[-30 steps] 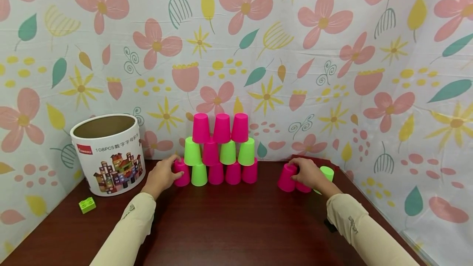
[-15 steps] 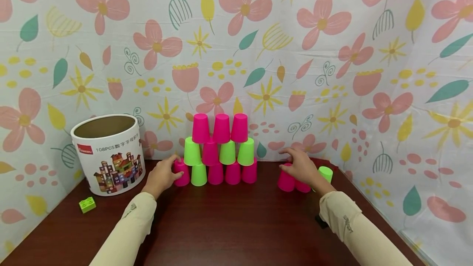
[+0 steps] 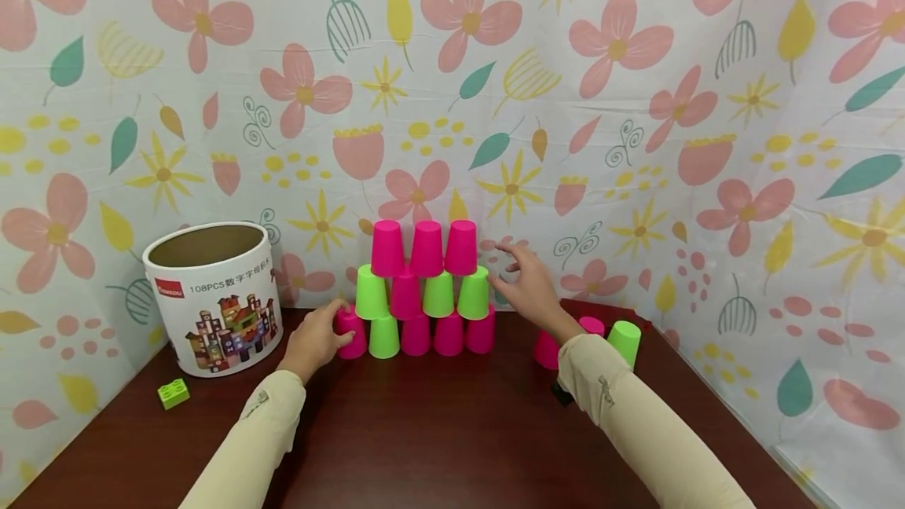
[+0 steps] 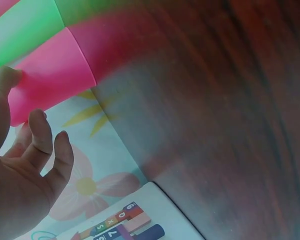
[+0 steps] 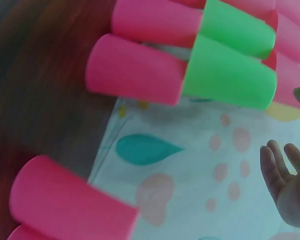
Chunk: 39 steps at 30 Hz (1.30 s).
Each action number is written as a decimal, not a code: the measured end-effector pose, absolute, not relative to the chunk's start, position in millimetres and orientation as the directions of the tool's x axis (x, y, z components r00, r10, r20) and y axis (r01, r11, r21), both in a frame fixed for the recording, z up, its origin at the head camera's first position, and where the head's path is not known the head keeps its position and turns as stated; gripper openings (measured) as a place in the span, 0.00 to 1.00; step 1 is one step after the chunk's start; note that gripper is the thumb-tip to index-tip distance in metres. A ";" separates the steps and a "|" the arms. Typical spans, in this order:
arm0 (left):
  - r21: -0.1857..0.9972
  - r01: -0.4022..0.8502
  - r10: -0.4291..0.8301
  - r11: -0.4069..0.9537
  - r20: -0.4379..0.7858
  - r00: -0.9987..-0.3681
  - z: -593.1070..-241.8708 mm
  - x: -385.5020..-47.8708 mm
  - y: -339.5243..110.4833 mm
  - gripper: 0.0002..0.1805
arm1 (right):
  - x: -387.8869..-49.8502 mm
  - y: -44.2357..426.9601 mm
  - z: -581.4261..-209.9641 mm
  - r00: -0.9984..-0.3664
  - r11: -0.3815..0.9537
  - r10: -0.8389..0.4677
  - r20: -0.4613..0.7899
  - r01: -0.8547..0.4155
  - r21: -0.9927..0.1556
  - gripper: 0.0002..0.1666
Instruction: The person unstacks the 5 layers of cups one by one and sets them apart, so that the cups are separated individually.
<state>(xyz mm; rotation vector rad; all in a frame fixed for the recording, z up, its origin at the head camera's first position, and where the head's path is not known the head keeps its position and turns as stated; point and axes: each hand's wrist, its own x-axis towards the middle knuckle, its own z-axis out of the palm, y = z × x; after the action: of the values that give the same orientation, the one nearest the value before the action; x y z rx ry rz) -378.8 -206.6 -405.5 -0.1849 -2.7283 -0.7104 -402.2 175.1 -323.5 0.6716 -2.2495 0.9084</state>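
Observation:
Upside-down pink and green cups form a three-row stack at the table's middle, with a green cup point(image 3: 473, 293) ending the middle row and a pink cup point(image 3: 461, 247) ending the top row at right. My left hand point(image 3: 313, 340) holds the bottom row's leftmost pink cup point(image 4: 55, 75) between thumb and fingers. Beside the stack's right side, my right hand point(image 3: 533, 297) is raised with spread fingers and holds nothing. In the right wrist view, that hand point(image 5: 292, 192) is apart from the cups. Behind the right forearm stand a partly hidden pink cup point(image 3: 544, 350), another pink cup point(image 3: 591, 325) and a green cup point(image 3: 625, 342).
A large white bucket point(image 3: 219, 320) with printed blocks on its side stands at the left. Near it lies a green toy brick point(image 3: 174, 393). Something red point(image 3: 601, 309) lies at the table's back right, and a flowered cloth point(image 3: 424, 100) hangs behind.
My right hand has let go of a pink cup among the loose ones at right, then moved left and up to the stack's side. The left hand stays at its cup.

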 end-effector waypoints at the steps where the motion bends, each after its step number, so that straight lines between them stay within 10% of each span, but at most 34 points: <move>1: 0.453 0.202 0.044 0.869 0.335 -0.941 -405.8 -379.0 -206.8 0.23 | -403.5 170.2 -320.1 -0.686 0.624 -0.220 0.694 -0.645 -0.440 0.34; 23: 0.461 0.177 0.025 0.870 0.317 -0.948 -405.2 -379.8 -205.1 0.25 | -420.1 116.8 -292.1 -0.783 0.521 -0.231 0.577 -0.600 -0.607 0.36; 39: 0.452 0.181 0.025 0.874 0.330 -0.944 -406.8 -379.4 -204.9 0.24 | -396.2 156.3 -306.7 -0.645 0.453 -0.122 0.754 -0.712 -0.536 0.34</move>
<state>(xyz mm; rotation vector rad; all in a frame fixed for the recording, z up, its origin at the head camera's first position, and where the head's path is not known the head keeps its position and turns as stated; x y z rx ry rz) -379.4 -204.9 -406.8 -0.1546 -2.7296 -0.7017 -396.2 156.3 -306.7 0.6940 -2.0612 1.1807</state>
